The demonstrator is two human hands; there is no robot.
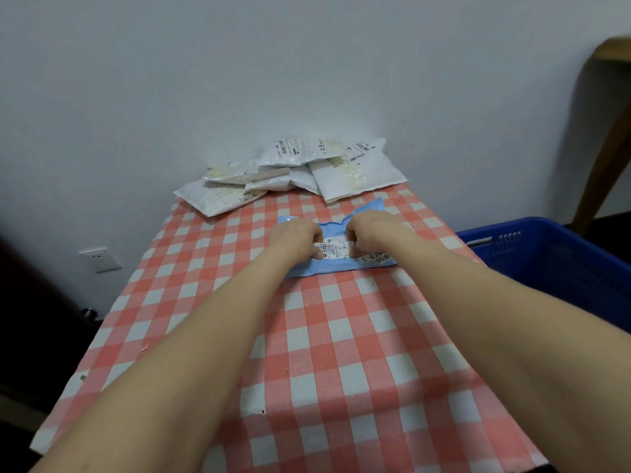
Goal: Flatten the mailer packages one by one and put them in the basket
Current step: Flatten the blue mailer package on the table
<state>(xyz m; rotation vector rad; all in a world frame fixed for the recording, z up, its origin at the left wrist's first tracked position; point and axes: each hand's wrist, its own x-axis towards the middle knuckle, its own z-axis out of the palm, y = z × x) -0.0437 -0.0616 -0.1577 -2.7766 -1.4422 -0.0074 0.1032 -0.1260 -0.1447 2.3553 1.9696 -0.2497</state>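
- Blue mailer (327, 268) sits in the middle of the frame on the checked tablecloth (307, 353), long side running left to right, and it's the one being worked on.
- Left hand (295, 238) is on its left half and right hand (368, 235) on its right half, close together with the white label (336, 250) showing between them.
- Both hands have their fingers bent and tucked in tight, thumbs down on the label. It looks like a pinch-and-press on the top skin, though the fingertips are hidden under the knuckles.
- My read is that this is the flattening step, mid-press. The far edge still kicks up in a blue peak at the upper right of the packet, so I'd say it isn't flat yet.
- Next move, as I judge it: sweep the hands outward from the centre to push the air to the ends, and press that raised far corner down.
- After that comes a carry to the right, to the blue basket (546, 257) at the right edge of the frame, just beside the table.
- A pile of white mailers (300, 169) waits against the wall at upper centre, so plenty of the task remains.
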